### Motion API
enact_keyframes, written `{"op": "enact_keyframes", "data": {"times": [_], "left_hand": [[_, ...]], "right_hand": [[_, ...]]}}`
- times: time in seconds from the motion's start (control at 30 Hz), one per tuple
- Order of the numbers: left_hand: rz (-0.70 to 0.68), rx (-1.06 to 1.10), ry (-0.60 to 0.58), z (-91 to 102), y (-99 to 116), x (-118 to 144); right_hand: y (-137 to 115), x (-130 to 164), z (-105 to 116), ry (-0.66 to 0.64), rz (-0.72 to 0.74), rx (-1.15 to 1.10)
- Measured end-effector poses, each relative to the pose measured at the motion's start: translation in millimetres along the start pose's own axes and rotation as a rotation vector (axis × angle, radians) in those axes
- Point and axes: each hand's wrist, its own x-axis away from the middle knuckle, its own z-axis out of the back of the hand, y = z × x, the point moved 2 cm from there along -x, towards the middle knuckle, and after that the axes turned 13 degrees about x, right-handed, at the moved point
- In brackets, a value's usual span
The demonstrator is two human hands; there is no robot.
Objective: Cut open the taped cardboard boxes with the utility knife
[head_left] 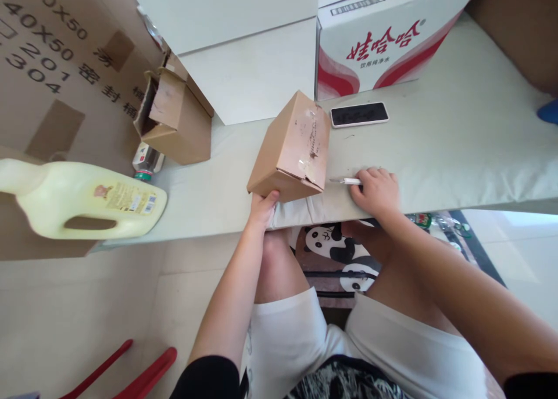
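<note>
Across the pale, cloth-covered surface (462,155), as seen from the head camera, a small cardboard box (279,146) is held tilted near the front edge, to the left of a phone (360,114). Its near lower side is gripped by the left hand (263,210), with the thumb laid along the cardboard and the other fingers mostly hidden; whether the box is fully lifted cannot be told. A slim white tool (352,181), seemingly a knife, is held in the curled right hand (377,191), which is rested on the surface, the tip pointed toward the box but kept apart from it. Clear tape (312,138) is seen on the box's right-hand face. The step in hand is judged to be the steadying and turning of the box, with no contact made by the tool. For any cut along the taped face, a firm left grip, fingers kept clear and a controlled raising of the tip would be called for.
</note>
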Motion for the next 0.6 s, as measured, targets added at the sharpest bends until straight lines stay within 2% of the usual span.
{"op": "enact_keyframes", "data": {"times": [0.6], "left_hand": [[0.003, 0.012, 0.002, 0.4, 0.2, 0.1]], "right_hand": [[-0.3, -0.5, 1.2, -0.011, -0.006, -0.019]]}}
